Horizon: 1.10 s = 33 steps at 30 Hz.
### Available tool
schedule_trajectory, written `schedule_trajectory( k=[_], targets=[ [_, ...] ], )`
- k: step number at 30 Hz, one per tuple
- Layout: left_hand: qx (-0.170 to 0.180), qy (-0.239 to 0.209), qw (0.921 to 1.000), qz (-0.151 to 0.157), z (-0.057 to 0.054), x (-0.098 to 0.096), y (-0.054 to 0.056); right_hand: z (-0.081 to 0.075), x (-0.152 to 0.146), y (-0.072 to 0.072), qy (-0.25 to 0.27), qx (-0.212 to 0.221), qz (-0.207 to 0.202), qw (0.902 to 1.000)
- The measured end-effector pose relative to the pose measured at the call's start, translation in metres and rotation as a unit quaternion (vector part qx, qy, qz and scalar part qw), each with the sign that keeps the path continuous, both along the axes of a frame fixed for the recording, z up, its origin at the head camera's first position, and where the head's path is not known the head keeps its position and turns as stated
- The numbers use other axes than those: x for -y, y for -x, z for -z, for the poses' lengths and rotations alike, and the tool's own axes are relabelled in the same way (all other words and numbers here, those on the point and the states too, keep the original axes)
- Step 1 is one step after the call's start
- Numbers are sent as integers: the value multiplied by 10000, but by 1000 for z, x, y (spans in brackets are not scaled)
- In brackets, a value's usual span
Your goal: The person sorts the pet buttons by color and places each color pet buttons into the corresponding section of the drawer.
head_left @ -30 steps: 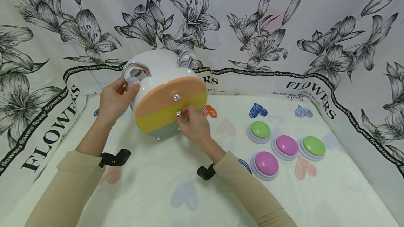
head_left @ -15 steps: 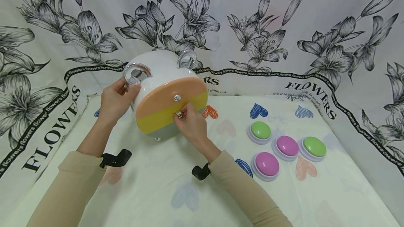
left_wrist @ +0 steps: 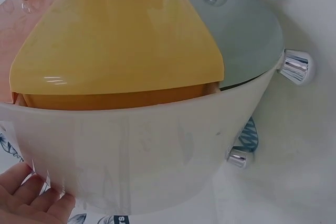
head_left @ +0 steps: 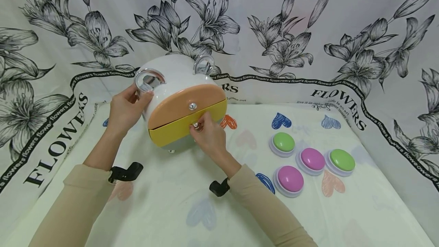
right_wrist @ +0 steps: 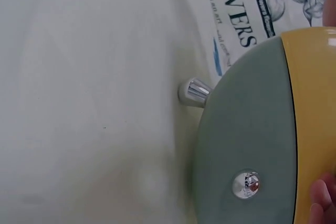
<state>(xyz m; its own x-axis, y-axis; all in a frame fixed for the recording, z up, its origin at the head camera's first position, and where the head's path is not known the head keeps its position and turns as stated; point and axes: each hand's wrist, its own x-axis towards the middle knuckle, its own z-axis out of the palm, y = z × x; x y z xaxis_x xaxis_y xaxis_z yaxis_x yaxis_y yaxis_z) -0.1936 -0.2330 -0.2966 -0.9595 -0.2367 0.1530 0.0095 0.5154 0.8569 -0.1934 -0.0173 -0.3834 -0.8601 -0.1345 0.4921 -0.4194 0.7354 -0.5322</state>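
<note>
A round white drawer box (head_left: 171, 66) with two chrome ring-shaped ears stands tilted at the left of the table. Its front has an orange drawer (head_left: 178, 106), a yellow drawer (head_left: 168, 132) and a grey-green drawer (right_wrist: 247, 124), with chrome knobs. My left hand (head_left: 126, 109) grips the box beside its left ear (head_left: 149, 80); in the left wrist view its fingers (left_wrist: 39, 192) lie against the white shell. With thumb and fingers, my right hand (head_left: 210, 134) pinches the yellow drawer's knob (head_left: 196, 125). That drawer stands slightly out, showing a dark gap along its top edge.
Several dome-topped round buttons sit on the right of the table, among them a green button (head_left: 284, 141) and a magenta button (head_left: 290, 178). A heart-printed white cloth (head_left: 164, 209) covers the table. Behind hangs a flower-printed curtain (head_left: 240, 60). Short chrome feet (left_wrist: 296, 67) stick out from the box.
My right hand has shifted its hold on the yellow drawer's knob and pulled, so the drawer, flush before, now sticks out a little. The left hand stays in place.
</note>
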Motion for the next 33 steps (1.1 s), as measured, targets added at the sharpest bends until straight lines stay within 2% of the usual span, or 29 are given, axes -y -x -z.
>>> schedule_trajectory(
  k=[6, 33],
  targets=[
    [23, 19, 10000, -19, -1, -1, 0, 0, -3, -2, 8, -81, 32, 10000],
    [56, -18, 10000, 5, 0, 2, 1, 0, -18, -23, 75, 32, 36, 10000]
  ],
)
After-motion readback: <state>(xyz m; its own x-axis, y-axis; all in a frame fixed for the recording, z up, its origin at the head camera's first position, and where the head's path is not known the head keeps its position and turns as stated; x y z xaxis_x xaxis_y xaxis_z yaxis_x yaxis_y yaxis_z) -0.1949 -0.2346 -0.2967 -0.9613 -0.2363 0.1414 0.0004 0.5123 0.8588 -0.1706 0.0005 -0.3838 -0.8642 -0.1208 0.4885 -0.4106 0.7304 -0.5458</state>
